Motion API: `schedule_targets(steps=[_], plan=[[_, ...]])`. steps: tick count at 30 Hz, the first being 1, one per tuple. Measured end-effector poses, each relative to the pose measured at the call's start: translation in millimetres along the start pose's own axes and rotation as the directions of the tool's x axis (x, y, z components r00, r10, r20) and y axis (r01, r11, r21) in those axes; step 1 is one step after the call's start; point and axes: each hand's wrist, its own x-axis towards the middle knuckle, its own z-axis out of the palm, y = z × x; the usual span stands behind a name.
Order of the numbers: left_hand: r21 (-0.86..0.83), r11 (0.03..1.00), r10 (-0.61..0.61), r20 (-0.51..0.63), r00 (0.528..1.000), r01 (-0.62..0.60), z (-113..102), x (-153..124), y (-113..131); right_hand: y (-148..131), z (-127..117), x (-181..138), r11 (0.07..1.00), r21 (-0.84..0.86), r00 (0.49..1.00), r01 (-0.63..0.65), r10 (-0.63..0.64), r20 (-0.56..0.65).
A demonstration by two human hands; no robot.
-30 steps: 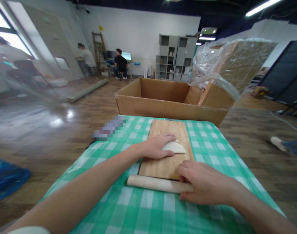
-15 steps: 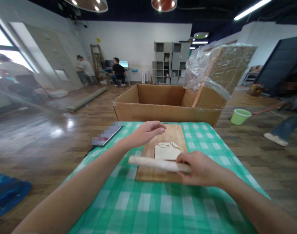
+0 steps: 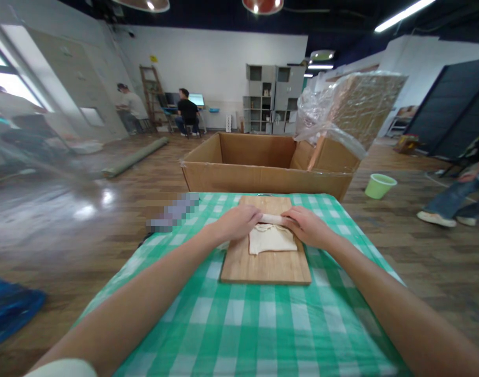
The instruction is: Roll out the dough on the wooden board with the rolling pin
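A pale rolling pin [image 3: 274, 219] lies crosswise at the far edge of a flat, folded piece of dough [image 3: 271, 242]. My left hand [image 3: 241, 221] is closed over the pin's left end, and my right hand [image 3: 307, 226] grips its right end. Both ends of the pin are hidden under my fingers. Beneath the dough is a wooden cutting board [image 3: 263, 269], placed lengthwise on a table with a green-and-white checked cloth [image 3: 258, 324].
Beyond the table stands a big open cardboard box [image 3: 263, 178], with a plastic-wrapped carton [image 3: 365, 107] at its right. A blurred flat object [image 3: 172, 212] lies at the table's left edge. A green bucket [image 3: 380, 186] and a person's legs [image 3: 455, 201] are at right.
The rolling pin has moved away from me, from the near side of the dough to its far edge. My left hand, previously empty, has come down onto it. The bucket stands apart from the person.
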Motion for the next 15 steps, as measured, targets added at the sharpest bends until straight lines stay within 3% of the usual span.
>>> schedule_targets(steps=[3, 7, 15], plan=[[0.009, 1.0, -0.016, 0.008, 1.0, 0.016, -6, 0, 0, 5, 7, -2, 0.999, -0.044, 1.0, -0.001, 0.001, 0.01], [-0.082, 0.994, 0.067, 0.01, 0.998, -0.066, -13, -1, -8, 5, 11, -8, 0.997, -0.073, 1.0, -0.005, 0.005, 0.0], [-0.265, 0.961, 0.078, -0.001, 0.997, -0.076, -19, -5, -9, -9, -2, -12, 0.999, -0.031, 0.999, -0.02, 0.019, -0.032]])
